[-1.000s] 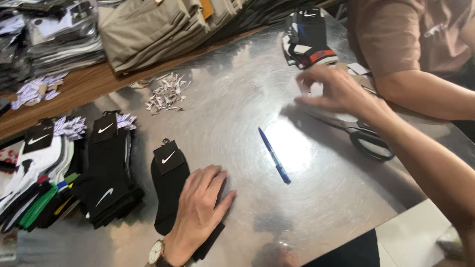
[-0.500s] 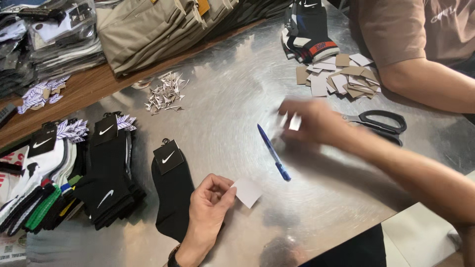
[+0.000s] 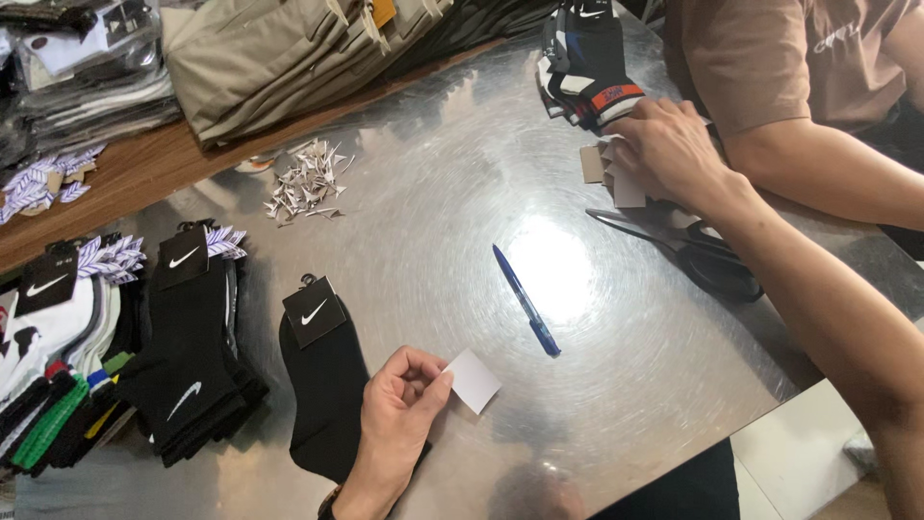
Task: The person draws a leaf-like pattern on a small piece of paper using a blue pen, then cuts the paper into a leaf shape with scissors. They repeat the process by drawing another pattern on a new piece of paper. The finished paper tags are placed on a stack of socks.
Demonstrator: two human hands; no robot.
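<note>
Between hands, blue pen [image 3: 526,313], scissors [image 3: 688,252] perhaps partly hidden

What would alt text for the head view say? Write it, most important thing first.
The left hand pinches a small white card over a black sock on a metal table, while the right hand rests on cardboard pieces. A blue pen and black scissors lie between them.

Two bare forearms, no sleeves; a watch strap at the left wrist [image 3: 330,501].
</note>
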